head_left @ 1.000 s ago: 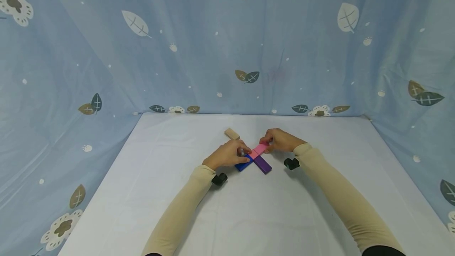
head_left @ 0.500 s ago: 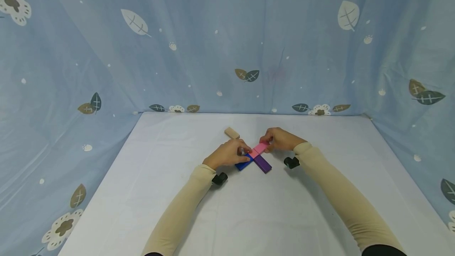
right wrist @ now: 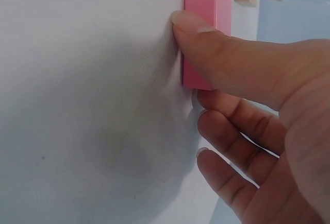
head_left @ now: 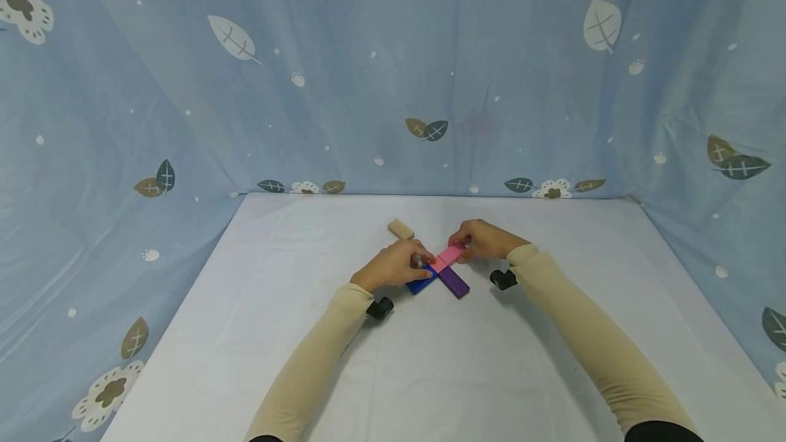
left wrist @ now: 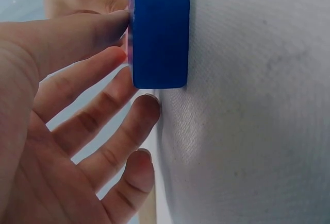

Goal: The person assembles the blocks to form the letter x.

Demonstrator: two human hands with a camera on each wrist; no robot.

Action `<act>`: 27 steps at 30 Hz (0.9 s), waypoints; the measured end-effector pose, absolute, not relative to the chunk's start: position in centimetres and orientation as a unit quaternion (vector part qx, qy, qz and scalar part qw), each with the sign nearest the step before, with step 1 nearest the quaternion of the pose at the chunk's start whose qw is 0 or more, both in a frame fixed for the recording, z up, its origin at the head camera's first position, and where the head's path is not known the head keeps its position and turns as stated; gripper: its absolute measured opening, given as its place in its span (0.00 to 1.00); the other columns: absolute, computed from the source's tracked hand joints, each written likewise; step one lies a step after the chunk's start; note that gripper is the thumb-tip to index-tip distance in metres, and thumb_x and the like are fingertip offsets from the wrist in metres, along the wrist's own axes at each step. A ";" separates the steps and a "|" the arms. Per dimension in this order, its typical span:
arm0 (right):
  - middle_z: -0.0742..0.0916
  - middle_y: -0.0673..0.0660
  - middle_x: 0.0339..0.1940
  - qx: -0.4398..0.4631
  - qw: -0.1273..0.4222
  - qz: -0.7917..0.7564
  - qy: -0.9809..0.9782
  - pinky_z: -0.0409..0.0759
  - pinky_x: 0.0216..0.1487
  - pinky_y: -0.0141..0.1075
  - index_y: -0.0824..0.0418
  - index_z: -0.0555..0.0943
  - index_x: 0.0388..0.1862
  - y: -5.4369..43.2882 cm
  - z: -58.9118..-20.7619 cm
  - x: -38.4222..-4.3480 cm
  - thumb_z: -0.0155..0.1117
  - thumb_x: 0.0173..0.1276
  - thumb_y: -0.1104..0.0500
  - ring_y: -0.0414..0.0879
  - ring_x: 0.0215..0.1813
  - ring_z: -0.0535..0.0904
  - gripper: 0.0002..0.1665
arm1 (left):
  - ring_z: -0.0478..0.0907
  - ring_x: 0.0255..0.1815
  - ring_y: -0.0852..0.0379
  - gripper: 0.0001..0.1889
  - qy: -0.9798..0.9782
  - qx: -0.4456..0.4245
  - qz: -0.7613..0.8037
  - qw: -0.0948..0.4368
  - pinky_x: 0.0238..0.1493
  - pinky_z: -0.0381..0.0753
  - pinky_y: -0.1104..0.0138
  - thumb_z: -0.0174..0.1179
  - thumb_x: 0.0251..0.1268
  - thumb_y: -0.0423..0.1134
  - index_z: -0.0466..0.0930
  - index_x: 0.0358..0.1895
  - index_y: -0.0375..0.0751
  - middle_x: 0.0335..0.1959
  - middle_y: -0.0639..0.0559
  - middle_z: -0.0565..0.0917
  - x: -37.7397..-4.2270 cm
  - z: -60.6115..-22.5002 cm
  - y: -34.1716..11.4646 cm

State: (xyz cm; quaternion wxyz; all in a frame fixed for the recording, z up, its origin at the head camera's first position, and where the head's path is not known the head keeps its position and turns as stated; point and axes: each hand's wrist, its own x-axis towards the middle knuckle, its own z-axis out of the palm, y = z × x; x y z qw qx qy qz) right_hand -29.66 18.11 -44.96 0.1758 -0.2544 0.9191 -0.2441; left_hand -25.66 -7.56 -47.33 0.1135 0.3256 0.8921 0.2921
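Flat rectangular blocks form a cross shape on the white table. A pink block [head_left: 451, 255] points to the far right, pinched at its outer end between the thumb and finger of my right hand [head_left: 485, 240]. It is also close up in the right wrist view as a pink block [right wrist: 200, 2]. My left hand [head_left: 393, 266] rests its thumb on top of a blue block [head_left: 421, 283], with the index fingertip on the coral-pink block [head_left: 439, 265] at the centre. In the left wrist view the blue block [left wrist: 161, 37] shows its end face, the other fingers loosely spread.
A purple block [head_left: 454, 284] extends toward the near right from the centre. Beyond the left hand lies a plain wooden block [head_left: 401, 228], partly covered by that hand. The white table [head_left: 430, 374] meets a blue patterned cloth [head_left: 344, 87] at its back edge.
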 end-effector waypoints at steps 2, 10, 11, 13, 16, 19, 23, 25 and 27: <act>0.87 0.59 0.50 -0.255 0.176 -0.242 0.919 0.82 0.56 0.44 0.60 0.89 0.56 18.1 -45.0 -29.7 0.80 0.60 0.62 0.51 0.50 0.79 0.23 | 0.80 0.43 0.61 0.16 0.892 0.326 0.294 0.113 0.46 0.82 0.69 0.71 0.68 0.43 0.88 0.56 0.45 0.51 0.54 0.88 -25.6 -47.3 -7.6; 0.87 0.59 0.51 -0.260 0.175 -0.239 0.919 0.82 0.56 0.44 0.61 0.88 0.57 18.1 -45.1 -29.6 0.79 0.60 0.62 0.51 0.50 0.79 0.24 | 0.80 0.43 0.61 0.16 0.894 0.322 0.292 0.113 0.46 0.82 0.68 0.70 0.68 0.43 0.89 0.56 0.45 0.51 0.55 0.87 -25.5 -47.3 -7.6; 0.87 0.59 0.51 -0.262 0.174 -0.238 0.919 0.82 0.56 0.44 0.61 0.88 0.58 18.0 -45.0 -29.6 0.79 0.61 0.62 0.51 0.50 0.79 0.24 | 0.80 0.44 0.61 0.16 0.894 0.322 0.292 0.113 0.47 0.82 0.68 0.70 0.68 0.43 0.89 0.56 0.45 0.51 0.55 0.87 -25.5 -47.3 -7.5; 0.88 0.59 0.52 -0.266 0.172 -0.235 0.919 0.82 0.55 0.43 0.61 0.87 0.58 17.9 -45.0 -29.5 0.79 0.61 0.63 0.50 0.50 0.79 0.25 | 0.81 0.44 0.61 0.16 0.894 0.321 0.291 0.114 0.46 0.82 0.68 0.70 0.68 0.43 0.89 0.57 0.45 0.51 0.55 0.87 -25.5 -47.3 -7.5; 0.88 0.59 0.54 -0.267 0.171 -0.230 0.920 0.82 0.55 0.42 0.62 0.86 0.60 17.9 -44.8 -29.4 0.79 0.61 0.62 0.50 0.50 0.79 0.27 | 0.81 0.44 0.61 0.16 0.893 0.323 0.291 0.113 0.46 0.82 0.68 0.70 0.68 0.43 0.88 0.57 0.45 0.51 0.55 0.87 -25.5 -47.3 -7.5; 0.89 0.58 0.54 -0.264 0.171 -0.225 0.922 0.83 0.54 0.42 0.62 0.84 0.63 17.9 -44.6 -29.3 0.79 0.61 0.60 0.49 0.50 0.80 0.30 | 0.81 0.43 0.61 0.16 0.892 0.326 0.291 0.111 0.46 0.82 0.69 0.70 0.68 0.43 0.88 0.56 0.45 0.51 0.55 0.87 -25.6 -47.4 -7.6; 0.89 0.58 0.53 -0.257 0.163 -0.219 0.927 0.84 0.55 0.44 0.63 0.83 0.65 18.2 -44.0 -29.1 0.79 0.63 0.56 0.52 0.52 0.82 0.32 | 0.80 0.43 0.62 0.16 0.892 0.328 0.292 0.110 0.45 0.82 0.69 0.70 0.68 0.43 0.89 0.56 0.45 0.51 0.55 0.87 -25.6 -47.3 -7.6; 0.89 0.59 0.52 -0.254 0.155 -0.218 0.929 0.84 0.56 0.46 0.64 0.81 0.66 18.3 -43.7 -28.9 0.78 0.64 0.54 0.53 0.53 0.83 0.33 | 0.80 0.42 0.62 0.16 0.891 0.329 0.293 0.109 0.45 0.82 0.69 0.70 0.68 0.43 0.89 0.56 0.45 0.50 0.55 0.87 -25.6 -47.3 -7.7; 0.89 0.60 0.51 -0.255 0.145 -0.217 0.931 0.84 0.57 0.48 0.64 0.79 0.67 18.5 -43.5 -28.7 0.78 0.65 0.52 0.54 0.53 0.84 0.35 | 0.80 0.42 0.62 0.15 0.891 0.329 0.294 0.108 0.45 0.81 0.69 0.70 0.68 0.43 0.89 0.56 0.45 0.50 0.55 0.87 -25.5 -47.2 -7.8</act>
